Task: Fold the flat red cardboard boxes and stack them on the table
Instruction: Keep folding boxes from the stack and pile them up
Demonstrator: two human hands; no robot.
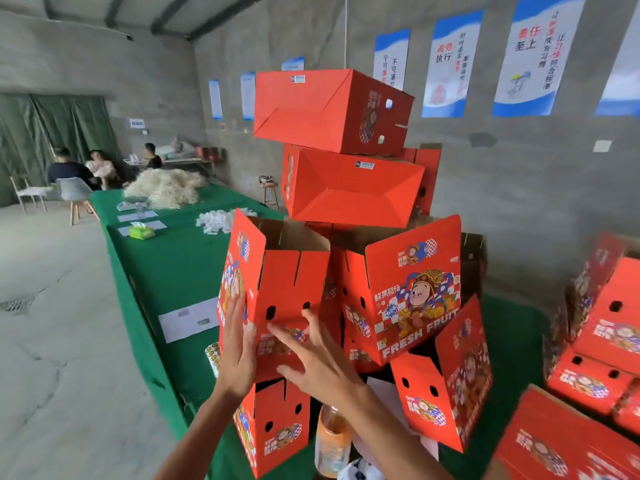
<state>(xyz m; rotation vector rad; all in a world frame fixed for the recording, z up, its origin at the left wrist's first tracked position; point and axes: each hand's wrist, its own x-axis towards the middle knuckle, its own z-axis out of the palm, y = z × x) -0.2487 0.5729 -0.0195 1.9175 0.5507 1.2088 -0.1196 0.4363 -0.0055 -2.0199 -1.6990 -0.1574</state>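
An open-topped red cardboard box (277,292) stands on another red box (273,424) at the near corner of the green table (173,271). The left hand (237,351) presses flat on its left side; the right hand (318,368), fingers spread, touches its front. Bare floor (59,341) lies left.

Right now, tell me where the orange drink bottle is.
In the head view the orange drink bottle stands at the bottom centre on the green table, just under the right hand, between two red boxes.
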